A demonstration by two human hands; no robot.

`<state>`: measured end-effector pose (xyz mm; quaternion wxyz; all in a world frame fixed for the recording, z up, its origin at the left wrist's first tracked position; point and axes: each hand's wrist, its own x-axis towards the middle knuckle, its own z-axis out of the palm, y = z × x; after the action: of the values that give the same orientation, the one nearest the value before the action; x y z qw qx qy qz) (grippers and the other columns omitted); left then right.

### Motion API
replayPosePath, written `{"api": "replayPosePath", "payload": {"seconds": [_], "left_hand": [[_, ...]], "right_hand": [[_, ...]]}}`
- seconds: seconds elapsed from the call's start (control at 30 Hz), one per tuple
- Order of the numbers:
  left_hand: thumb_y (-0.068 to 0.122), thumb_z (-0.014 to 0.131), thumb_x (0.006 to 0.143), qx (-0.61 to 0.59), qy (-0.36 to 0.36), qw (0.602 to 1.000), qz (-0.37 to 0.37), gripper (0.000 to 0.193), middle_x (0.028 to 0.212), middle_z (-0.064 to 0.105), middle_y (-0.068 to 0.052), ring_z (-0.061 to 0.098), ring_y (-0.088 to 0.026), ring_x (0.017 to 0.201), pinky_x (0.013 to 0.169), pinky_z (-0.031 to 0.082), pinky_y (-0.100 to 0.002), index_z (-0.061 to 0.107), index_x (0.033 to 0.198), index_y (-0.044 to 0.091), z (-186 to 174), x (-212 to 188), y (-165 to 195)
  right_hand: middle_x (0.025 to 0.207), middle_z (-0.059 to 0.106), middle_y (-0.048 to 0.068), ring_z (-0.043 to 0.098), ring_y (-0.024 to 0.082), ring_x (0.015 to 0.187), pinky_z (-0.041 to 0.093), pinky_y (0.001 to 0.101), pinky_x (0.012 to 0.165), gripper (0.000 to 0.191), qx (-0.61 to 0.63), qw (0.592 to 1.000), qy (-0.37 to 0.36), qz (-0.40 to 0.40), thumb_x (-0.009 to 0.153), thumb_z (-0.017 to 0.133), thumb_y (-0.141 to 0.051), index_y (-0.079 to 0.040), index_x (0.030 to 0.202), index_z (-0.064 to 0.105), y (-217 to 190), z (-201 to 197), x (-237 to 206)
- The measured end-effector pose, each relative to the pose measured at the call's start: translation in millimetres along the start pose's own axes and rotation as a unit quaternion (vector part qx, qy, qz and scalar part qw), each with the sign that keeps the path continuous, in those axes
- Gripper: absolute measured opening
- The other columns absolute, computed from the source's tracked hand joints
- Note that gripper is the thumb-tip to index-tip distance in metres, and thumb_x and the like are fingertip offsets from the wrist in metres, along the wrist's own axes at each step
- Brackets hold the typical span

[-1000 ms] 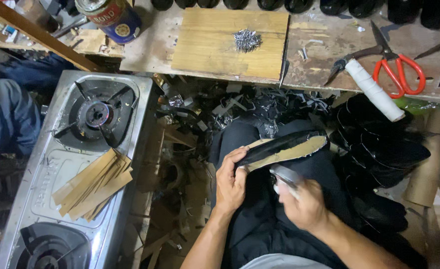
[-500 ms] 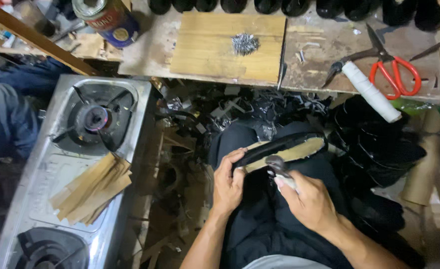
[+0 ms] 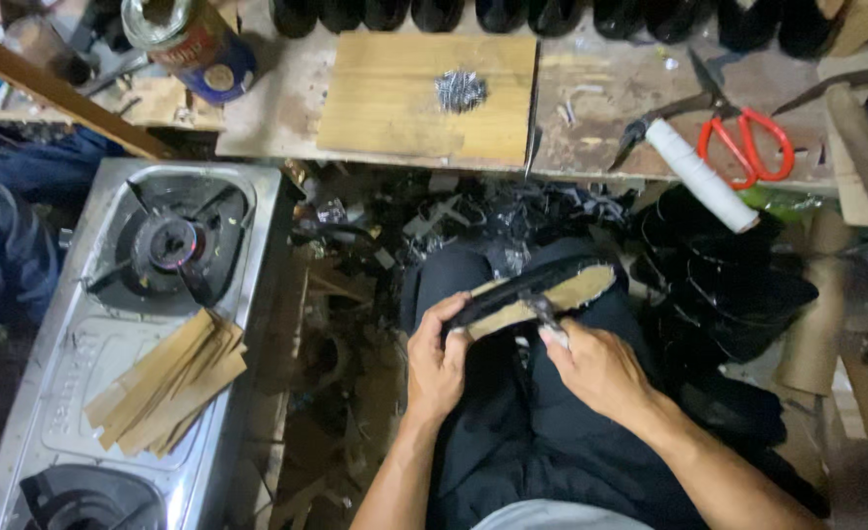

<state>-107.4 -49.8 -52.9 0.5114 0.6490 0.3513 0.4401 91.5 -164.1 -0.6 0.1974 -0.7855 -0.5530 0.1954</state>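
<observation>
While the left hand (image 3: 442, 361) grips the near end of the shoe sole (image 3: 537, 297), fingers curled closed around its dark edge, we hold the piece across our lap with its tan face turned up. Our right hand (image 3: 601, 371) is closed on a small metal tool (image 3: 544, 316), whose tip meets the sole at about mid-length, just ahead of the right fingers and just right of the left hand.

Risks we judge from this position:

- Slip of the tool. The tip works close to the left fingers; if the grip on the sole loosens or the tip skates off the edge, it could strike those fingers or the leg beneath.
- Rotation of the sole. It is held at one end only, so pressure at mid-length could twist or flex it and pull the work off line.
- Clutter. Dark scraps (image 3: 513, 211) lie on the floor beyond both hands, so a dropped part would be hard to find.

Farther out, on the bench (image 3: 277, 118), a pile of small nails (image 3: 461, 88) sits on a wooden board (image 3: 395, 108), beyond the left hand. Red-handled scissors (image 3: 748, 147) and a white spool (image 3: 701, 175) lie beyond the right hand. A gas stove (image 3: 90, 393) carrying tan strips (image 3: 164, 383) stands well to the left of the left hand.
</observation>
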Motion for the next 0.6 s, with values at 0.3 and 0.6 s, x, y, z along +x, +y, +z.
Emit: {"api": "replayPosePath", "payload": {"seconds": [0.3,0.6], "left_hand": [[-0.001,0.050,0.094,-0.026,0.002,0.998,-0.065,0.032,0.130,0.071,-0.016,0.068,-0.025,0.117,0.103,0.051,-0.035,0.063,0.124,-0.002,1,0,3],[-0.002,0.049,0.096,-0.050,-0.005,0.993,-0.108,0.033,0.126,0.071,-0.014,0.068,-0.022,0.106,0.097,0.050,-0.033,0.063,0.126,-0.002,0,2,2]], "right_hand": [[0.077,0.072,0.023,0.070,0.041,0.075,0.054,0.0471,0.063,0.026,0.040,0.998,0.018,0.045,0.100,0.064,-0.026,-0.002,0.098,0.072,2,-12,5],[0.069,0.069,0.017,0.068,0.034,0.067,0.053,0.0441,0.060,0.030,0.007,0.998,0.033,0.057,0.100,0.065,-0.028,-0.003,0.086,0.073,19,-6,13]]}}
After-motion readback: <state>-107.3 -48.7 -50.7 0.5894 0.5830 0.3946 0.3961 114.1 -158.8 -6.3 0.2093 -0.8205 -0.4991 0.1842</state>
